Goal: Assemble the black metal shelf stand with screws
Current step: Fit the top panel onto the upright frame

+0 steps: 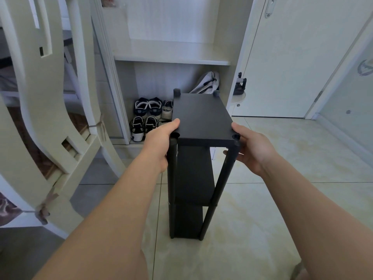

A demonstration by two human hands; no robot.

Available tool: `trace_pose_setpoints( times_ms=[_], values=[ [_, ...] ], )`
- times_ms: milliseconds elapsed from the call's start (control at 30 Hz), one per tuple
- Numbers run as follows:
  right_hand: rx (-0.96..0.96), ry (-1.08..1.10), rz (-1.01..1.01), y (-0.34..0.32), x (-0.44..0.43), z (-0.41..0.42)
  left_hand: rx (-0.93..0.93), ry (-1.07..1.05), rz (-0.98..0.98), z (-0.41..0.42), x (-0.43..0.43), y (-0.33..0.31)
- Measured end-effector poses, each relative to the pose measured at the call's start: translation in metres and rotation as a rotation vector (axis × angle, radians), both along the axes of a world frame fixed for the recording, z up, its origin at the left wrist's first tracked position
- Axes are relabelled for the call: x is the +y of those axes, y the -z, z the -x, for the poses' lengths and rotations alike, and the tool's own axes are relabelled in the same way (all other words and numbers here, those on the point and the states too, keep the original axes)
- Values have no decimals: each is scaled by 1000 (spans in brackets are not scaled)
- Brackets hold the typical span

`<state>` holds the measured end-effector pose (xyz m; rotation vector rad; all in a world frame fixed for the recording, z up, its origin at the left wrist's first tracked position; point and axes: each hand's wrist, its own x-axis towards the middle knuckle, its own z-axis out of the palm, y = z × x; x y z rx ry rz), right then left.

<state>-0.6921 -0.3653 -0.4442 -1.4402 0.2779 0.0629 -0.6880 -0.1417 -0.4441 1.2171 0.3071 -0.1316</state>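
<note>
Clamped left grip round the near left post of the stand, thumb laid on the top panel; clamped right grip round the near right post, thumb at the panel's edge. Noted stand upright on the tiled floor, just before an open cabinet with shoes on its lowest level. Noted a pale chair close at left, apart from the stand.

Cannot see the fingers of the left hand, wrapped behind the near-left post of the shelf stand. Cannot follow the far posts below the top panel. Cannot tell whether the corner holes hold screws. Sees only part of the chair, cropped at left.
</note>
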Motion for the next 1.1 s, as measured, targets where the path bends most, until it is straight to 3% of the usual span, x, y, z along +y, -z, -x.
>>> trace_pose_setpoints(
  times_ms=[333, 767, 1100],
  values=[
    [-37, 3, -117, -2, 2, -3, -94, -9, -36, -6, 2, -5],
    [43, -70, 178, 1, -4, 1, 82, 100, -25, -9, 12, 7],
    [61, -73, 249, 0, -8, -4, 101, 95, -51, -8, 11, 10]
  ],
)
